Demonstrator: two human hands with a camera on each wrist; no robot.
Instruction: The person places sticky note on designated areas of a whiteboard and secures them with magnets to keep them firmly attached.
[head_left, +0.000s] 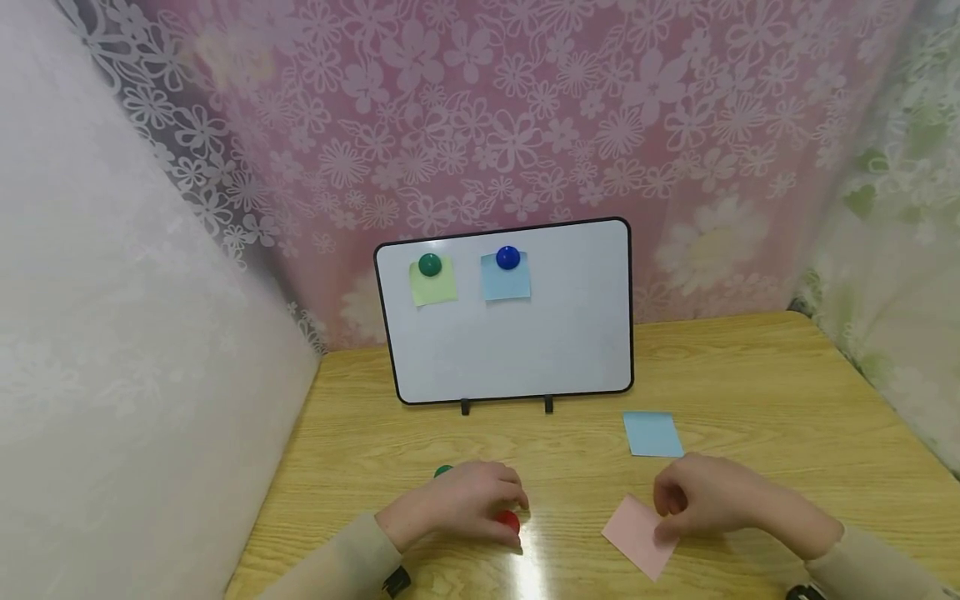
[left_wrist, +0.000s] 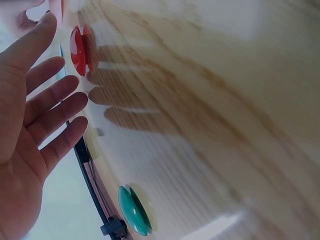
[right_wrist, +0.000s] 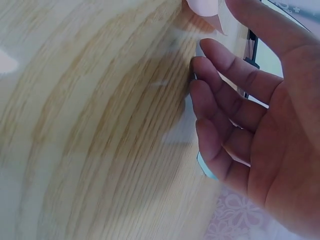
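My left hand (head_left: 465, 504) hovers over a round red magnet (head_left: 510, 522) on the table. In the left wrist view its fingers are spread and relaxed, with the red magnet (left_wrist: 78, 51) just beyond their tips. A green magnet (head_left: 444, 471) lies behind that hand, partly hidden by it. On the right, my right hand (head_left: 708, 498) is over a pink sticky note (head_left: 633, 533), its thumb above the note's edge. The right wrist view has loosely bent fingers and a gap between thumb and index finger; the pink note (right_wrist: 204, 7) curls up near the thumb.
A whiteboard (head_left: 525, 350) on small black feet stands at the back. It bears a green note (head_left: 433, 290) under a green magnet (head_left: 430, 265) and a blue note (head_left: 506, 285) under a blue magnet (head_left: 507, 257). Another blue note (head_left: 652, 434) lies on the wooden table (head_left: 757, 392).
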